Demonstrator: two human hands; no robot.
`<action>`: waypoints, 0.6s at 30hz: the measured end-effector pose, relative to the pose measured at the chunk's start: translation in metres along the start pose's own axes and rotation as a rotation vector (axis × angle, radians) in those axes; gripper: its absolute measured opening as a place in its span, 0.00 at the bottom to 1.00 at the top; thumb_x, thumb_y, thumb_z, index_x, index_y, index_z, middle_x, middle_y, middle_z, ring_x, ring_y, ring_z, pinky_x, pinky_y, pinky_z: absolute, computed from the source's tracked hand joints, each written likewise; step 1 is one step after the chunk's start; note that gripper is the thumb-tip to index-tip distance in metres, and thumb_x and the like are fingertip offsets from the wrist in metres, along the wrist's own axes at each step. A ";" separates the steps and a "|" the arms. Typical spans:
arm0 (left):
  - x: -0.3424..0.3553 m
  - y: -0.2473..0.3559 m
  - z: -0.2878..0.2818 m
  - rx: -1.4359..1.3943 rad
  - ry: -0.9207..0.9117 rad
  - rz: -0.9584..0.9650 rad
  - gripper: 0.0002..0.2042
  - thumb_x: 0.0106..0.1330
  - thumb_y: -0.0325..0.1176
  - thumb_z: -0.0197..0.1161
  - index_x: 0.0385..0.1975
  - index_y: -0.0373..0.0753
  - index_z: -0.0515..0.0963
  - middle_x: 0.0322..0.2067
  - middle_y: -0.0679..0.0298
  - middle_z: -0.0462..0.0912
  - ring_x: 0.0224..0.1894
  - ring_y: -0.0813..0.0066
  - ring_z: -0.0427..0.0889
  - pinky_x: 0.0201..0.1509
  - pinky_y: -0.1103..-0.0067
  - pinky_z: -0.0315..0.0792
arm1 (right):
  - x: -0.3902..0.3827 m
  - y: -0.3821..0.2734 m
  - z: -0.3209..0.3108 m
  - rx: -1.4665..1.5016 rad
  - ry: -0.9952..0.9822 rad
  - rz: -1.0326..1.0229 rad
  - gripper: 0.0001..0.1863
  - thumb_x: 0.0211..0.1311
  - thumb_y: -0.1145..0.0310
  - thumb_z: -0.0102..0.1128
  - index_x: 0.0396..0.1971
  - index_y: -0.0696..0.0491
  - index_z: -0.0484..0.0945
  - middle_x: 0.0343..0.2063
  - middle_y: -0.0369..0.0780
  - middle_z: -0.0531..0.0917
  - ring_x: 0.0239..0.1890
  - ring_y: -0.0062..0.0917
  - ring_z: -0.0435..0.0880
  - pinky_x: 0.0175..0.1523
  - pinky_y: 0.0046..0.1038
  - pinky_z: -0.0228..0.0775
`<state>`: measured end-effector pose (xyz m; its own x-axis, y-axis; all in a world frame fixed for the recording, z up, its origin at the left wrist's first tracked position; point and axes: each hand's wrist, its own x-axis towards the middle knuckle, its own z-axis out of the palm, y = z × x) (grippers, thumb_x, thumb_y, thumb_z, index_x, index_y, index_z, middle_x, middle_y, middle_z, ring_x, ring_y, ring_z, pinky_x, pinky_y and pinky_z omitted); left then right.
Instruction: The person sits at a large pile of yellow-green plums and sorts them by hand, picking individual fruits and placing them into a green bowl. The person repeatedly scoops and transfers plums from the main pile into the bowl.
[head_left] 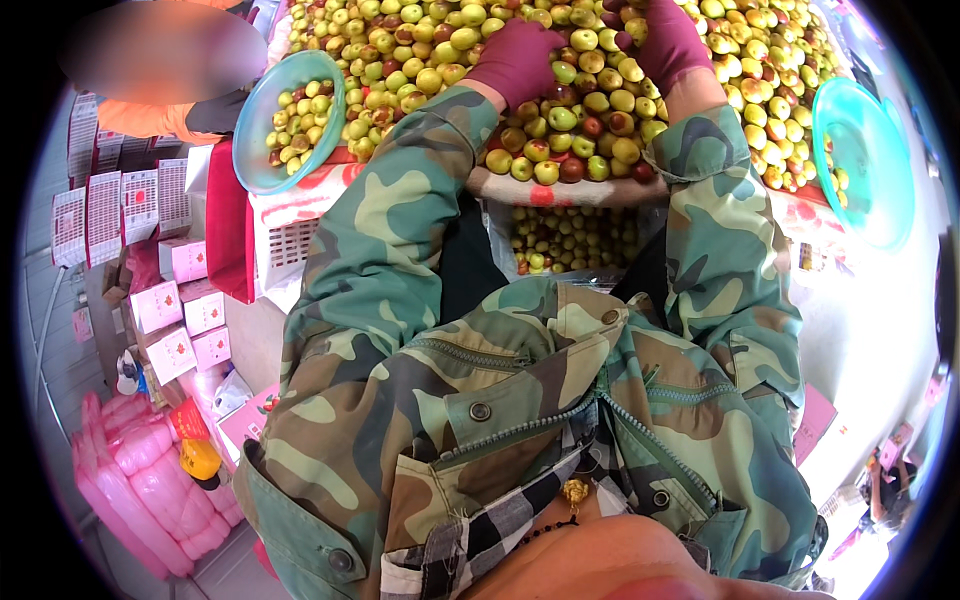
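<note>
A broad heap of green, yellow and reddish-brown jujubes covers the tabletop in front of me. My left hand, in a purple-red glove, is down on the heap with its fingers curled in. What those fingers hold, if anything, is hidden. To its right, my right hand, gloved alike, reaches over the heap; its thumb and a finger stand apart among the fruit, and its far part is cut off by the frame. Below the table edge, between my knees, a lined container holds more jujubes.
A light-blue bowl partly filled with jujubes stands at left; a turquoise bowl with a few is at right. White slatted crates, pink-and-white boxes and pink wrapped bundles lie left. A person in orange is at upper left.
</note>
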<state>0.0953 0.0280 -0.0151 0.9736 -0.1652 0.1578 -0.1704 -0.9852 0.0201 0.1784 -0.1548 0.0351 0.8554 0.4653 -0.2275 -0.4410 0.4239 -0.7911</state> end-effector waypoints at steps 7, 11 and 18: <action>0.006 0.010 -0.010 0.148 -0.042 -0.012 0.23 0.43 0.44 0.77 0.43 0.50 0.82 0.37 0.63 0.83 0.44 0.62 0.82 0.45 0.66 0.77 | 0.000 -0.016 -0.008 0.046 0.066 -0.018 0.19 0.64 0.44 0.58 0.24 0.43 0.70 0.23 0.35 0.77 0.21 0.25 0.76 0.19 0.22 0.59; 0.007 0.019 -0.026 0.131 0.071 -0.088 0.21 0.47 0.41 0.73 0.44 0.53 0.82 0.35 0.63 0.83 0.41 0.62 0.83 0.44 0.67 0.77 | -0.015 -0.030 -0.002 0.052 0.040 0.027 0.19 0.64 0.44 0.58 0.26 0.44 0.72 0.24 0.37 0.77 0.21 0.25 0.76 0.19 0.23 0.62; -0.003 0.055 0.015 -0.094 0.276 0.333 0.21 0.56 0.39 0.63 0.53 0.63 0.77 0.59 0.66 0.73 0.64 0.60 0.69 0.66 0.54 0.59 | -0.019 -0.026 0.007 0.011 0.134 -0.117 0.20 0.64 0.45 0.59 0.36 0.47 0.75 0.27 0.37 0.78 0.24 0.26 0.78 0.22 0.25 0.66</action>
<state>0.0850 -0.0268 -0.0291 0.7882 -0.4419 0.4283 -0.4934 -0.8697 0.0108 0.1714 -0.1690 0.0643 0.9293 0.3047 -0.2088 -0.3388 0.4781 -0.8103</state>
